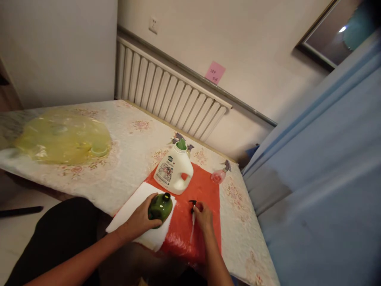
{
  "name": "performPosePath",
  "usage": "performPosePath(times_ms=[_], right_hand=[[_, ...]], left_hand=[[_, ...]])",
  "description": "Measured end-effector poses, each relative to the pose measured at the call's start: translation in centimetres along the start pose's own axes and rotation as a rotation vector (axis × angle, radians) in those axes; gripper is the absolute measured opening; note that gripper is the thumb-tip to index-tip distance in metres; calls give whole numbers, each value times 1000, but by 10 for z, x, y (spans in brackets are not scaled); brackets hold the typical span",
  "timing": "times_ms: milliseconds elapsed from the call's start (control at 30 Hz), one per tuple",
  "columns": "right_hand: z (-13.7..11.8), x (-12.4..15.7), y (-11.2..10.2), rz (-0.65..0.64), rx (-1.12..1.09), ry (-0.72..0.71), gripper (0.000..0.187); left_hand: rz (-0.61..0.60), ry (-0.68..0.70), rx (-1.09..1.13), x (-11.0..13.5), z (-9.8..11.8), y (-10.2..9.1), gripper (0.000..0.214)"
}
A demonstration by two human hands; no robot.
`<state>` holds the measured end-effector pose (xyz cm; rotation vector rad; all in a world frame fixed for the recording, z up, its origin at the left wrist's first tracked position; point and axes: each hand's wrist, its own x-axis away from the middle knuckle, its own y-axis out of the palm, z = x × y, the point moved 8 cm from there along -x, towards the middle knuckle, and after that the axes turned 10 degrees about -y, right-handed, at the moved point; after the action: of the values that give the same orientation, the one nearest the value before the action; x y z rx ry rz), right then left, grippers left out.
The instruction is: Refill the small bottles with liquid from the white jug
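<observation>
I can see the left hand [144,218] curled around a rounded, translucent green bottle [160,208] over a flat white sheet [129,212], while the right hand [204,217] pinches a black-headed pump with a slim pale tube [193,218] above glossy red plastic sheeting [181,234]. Just beyond the bottle stands a white plastic handled jug [169,171].

Bare forearms [89,255], ungloved fingers [149,201]
</observation>
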<state>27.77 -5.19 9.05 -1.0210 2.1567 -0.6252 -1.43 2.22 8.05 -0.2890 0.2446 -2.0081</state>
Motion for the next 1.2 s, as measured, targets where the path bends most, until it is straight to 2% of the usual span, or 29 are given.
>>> performPosePath(times_ms=[200,300,433,567,633,800,933,1033,1200], right_hand=[[-17,-19,4,14,-62,-16,31],[-27,-29,7,-9,-119,-25,36],[-38,-43,11,14,-312,27,43],[-55,-62,18,43,-433,34,59],[-65,-73,26,16,-480,11,63],[-75,-96,61,-127,-524,-23,42],[-60,-108,80,-92,-538,56,25],[-55,-111,86,-57,-558,78,11],[-68,-116,89,-12,-555,84,11]], left_hand=[[-108,87,141,-25,26,7,86],[-161,102,190,-44,27,11,89],[-239,157,227,-66,27,15,91],[-278,178,213,-81,21,12,94],[-301,199,240,-87,19,9,94],[-393,207,332,-95,9,1,98],[-438,189,395,-100,5,-8,100],[-443,161,388,-103,6,-15,101],[-494,165,343,-100,6,-8,96]])
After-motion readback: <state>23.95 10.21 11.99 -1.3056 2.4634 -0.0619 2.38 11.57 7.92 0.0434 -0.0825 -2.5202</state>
